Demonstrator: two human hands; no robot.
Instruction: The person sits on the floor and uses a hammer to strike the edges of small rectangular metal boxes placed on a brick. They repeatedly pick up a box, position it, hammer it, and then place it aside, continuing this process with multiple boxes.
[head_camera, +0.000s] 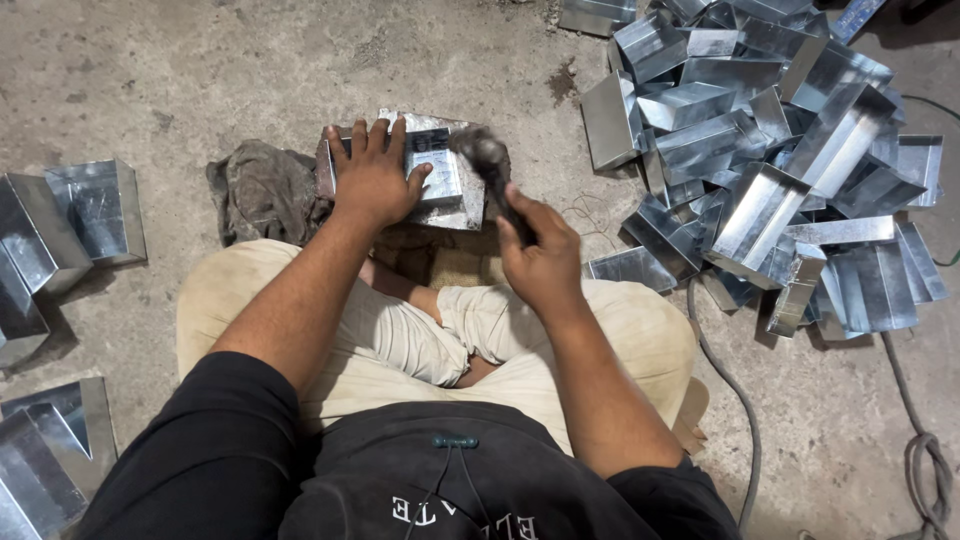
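Observation:
I sit cross-legged on a concrete floor. My left hand (374, 178) lies flat, fingers spread, pressing down a folded sheet-metal piece (446, 186) that rests on a block in front of my knees. My right hand (540, 256) grips the handle of a hammer (487, 158), whose dark head is blurred just over the right edge of the metal piece.
A big heap of shiny sheet-metal boxes (752, 150) lies to the right. Several more metal boxes (62, 222) sit at the left edge. A crumpled grey rag (262, 190) lies left of the block. A cable (730, 390) and rope (925, 470) run along the floor at the right.

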